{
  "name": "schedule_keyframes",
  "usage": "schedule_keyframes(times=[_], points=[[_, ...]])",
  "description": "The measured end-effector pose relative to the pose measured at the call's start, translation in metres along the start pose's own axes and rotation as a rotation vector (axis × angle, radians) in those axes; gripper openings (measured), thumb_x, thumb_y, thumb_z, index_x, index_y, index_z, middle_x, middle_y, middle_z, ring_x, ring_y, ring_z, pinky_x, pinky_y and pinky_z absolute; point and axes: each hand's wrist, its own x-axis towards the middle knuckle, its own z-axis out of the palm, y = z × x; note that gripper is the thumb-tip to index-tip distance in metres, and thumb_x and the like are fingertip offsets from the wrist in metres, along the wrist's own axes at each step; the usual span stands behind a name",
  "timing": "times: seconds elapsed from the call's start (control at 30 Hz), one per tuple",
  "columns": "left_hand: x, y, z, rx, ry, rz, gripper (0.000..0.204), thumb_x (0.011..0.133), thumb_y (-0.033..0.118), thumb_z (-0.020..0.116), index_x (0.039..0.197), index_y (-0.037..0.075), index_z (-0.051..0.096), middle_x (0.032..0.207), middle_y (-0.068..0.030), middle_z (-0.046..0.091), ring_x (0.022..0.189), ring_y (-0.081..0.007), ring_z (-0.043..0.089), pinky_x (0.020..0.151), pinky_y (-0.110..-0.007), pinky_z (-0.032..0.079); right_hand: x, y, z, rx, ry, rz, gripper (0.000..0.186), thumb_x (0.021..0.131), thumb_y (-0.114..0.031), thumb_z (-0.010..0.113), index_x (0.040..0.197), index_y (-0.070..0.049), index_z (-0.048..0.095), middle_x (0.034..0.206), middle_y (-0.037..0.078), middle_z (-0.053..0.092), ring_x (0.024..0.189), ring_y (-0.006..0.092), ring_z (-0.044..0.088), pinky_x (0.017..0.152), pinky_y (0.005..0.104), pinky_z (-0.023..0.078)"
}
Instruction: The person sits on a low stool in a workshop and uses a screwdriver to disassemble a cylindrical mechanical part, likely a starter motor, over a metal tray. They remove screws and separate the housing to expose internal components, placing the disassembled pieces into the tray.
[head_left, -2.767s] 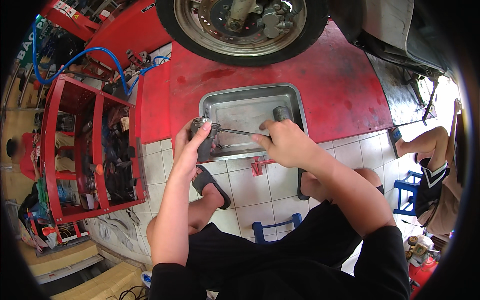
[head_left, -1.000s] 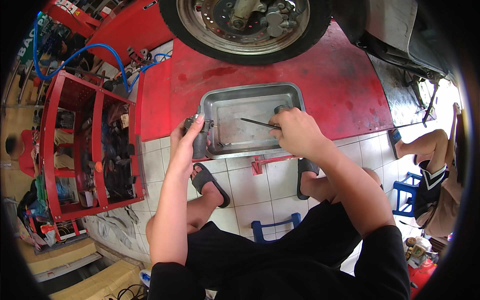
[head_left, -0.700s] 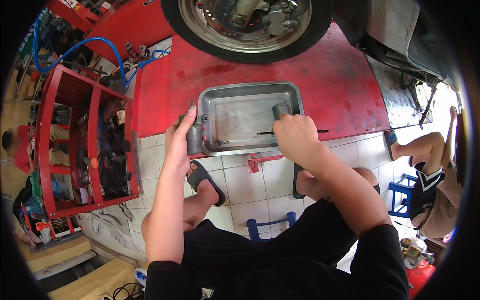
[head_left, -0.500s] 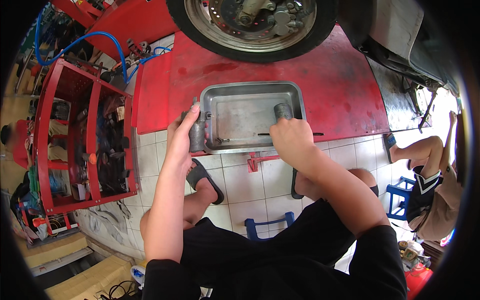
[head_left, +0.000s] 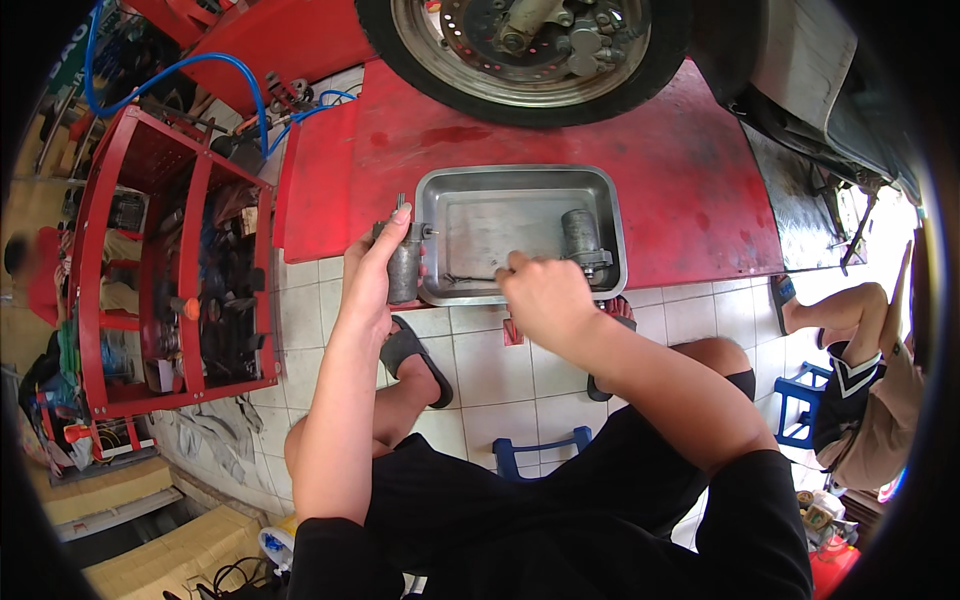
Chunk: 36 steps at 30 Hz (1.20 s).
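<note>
My left hand [head_left: 377,262] is wrapped round a grey metal cylinder that looks like a small starter motor [head_left: 404,272]. It is held upright at the left rim of a metal tray [head_left: 520,180], with a small post sticking out toward the tray. A second starter motor [head_left: 580,232] lies inside the tray on the right, its mounting end toward me. My right hand [head_left: 548,298] is closed over the tray's near edge, on what seems to be a thin dark rod [head_left: 482,279] pointing left. Small screws [head_left: 453,277] lie by the rod's left end. My right fingertips are partly hidden.
The tray sits on a red bench [head_left: 690,200], below a motorcycle wheel [head_left: 530,110]. To the left stands a red tool cart [head_left: 185,270] with a blue hose [head_left: 240,75] behind it. A blue stool [head_left: 800,405] and a seated person [head_left: 860,390] are at right.
My right hand has let go of the second starter motor and moved left and nearer me, onto the thin dark rod. My left hand still holds its motor. The view has shifted slightly.
</note>
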Motion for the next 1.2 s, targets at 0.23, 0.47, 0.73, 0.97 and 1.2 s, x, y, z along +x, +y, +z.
schedule_keyframes(times=[0.23, 0.47, 0.73, 0.97, 1.2], points=[[0.001, 0.002, -0.002, -0.013, -0.011, 0.009, 0.05, 0.085, 0.053, 0.074, 0.093, 0.004, 0.063, 0.075, -0.0063, 0.064, 0.061, -0.0141, 0.06, 0.056, -0.028, 0.048, 0.003, 0.024, -0.015, -0.14, -0.19, 0.21, 0.01, 0.076, -0.006, 0.07, 0.086, -0.004, 0.073, 0.095, 0.016, 0.069, 0.085, 0.0285, 0.073, 0.068, 0.0366, 0.06], [0.003, -0.002, -0.002, 0.021, -0.029, -0.009, 0.045, 0.09, 0.049, 0.068, 0.096, 0.005, 0.064, 0.078, -0.007, 0.066, 0.064, -0.0154, 0.064, 0.059, -0.029, 0.051, 0.005, 0.016, 0.002, -0.142, -0.165, 0.172, 0.012, 0.079, -0.007, 0.068, 0.088, -0.003, 0.074, 0.096, 0.016, 0.069, 0.085, 0.0291, 0.073, 0.068, 0.0369, 0.059], [0.001, 0.001, 0.0, 0.012, -0.02, -0.018, 0.046, 0.089, 0.05, 0.069, 0.096, 0.005, 0.063, 0.077, -0.0064, 0.065, 0.063, -0.015, 0.063, 0.058, -0.029, 0.05, -0.005, -0.004, 0.005, 0.05, -0.12, 0.008, 0.015, 0.078, -0.009, 0.066, 0.09, -0.002, 0.07, 0.097, 0.016, 0.067, 0.087, 0.0312, 0.072, 0.071, 0.0404, 0.06], [0.004, -0.003, -0.002, 0.026, -0.02, -0.006, 0.045, 0.09, 0.05, 0.068, 0.096, 0.005, 0.063, 0.078, -0.0073, 0.067, 0.065, -0.0155, 0.064, 0.059, -0.029, 0.051, -0.002, 0.016, -0.017, -0.077, -0.242, 0.128, 0.012, 0.079, -0.011, 0.068, 0.087, -0.005, 0.073, 0.093, 0.015, 0.071, 0.084, 0.0299, 0.073, 0.069, 0.0383, 0.06], [0.004, -0.002, 0.001, 0.025, -0.036, -0.002, 0.048, 0.088, 0.051, 0.07, 0.098, 0.005, 0.064, 0.079, -0.0076, 0.067, 0.064, -0.0158, 0.064, 0.059, -0.029, 0.051, -0.007, 0.008, -0.027, -0.193, -0.31, 0.116, 0.01, 0.082, -0.013, 0.067, 0.087, -0.007, 0.073, 0.092, 0.012, 0.072, 0.085, 0.0263, 0.074, 0.068, 0.0351, 0.059]])
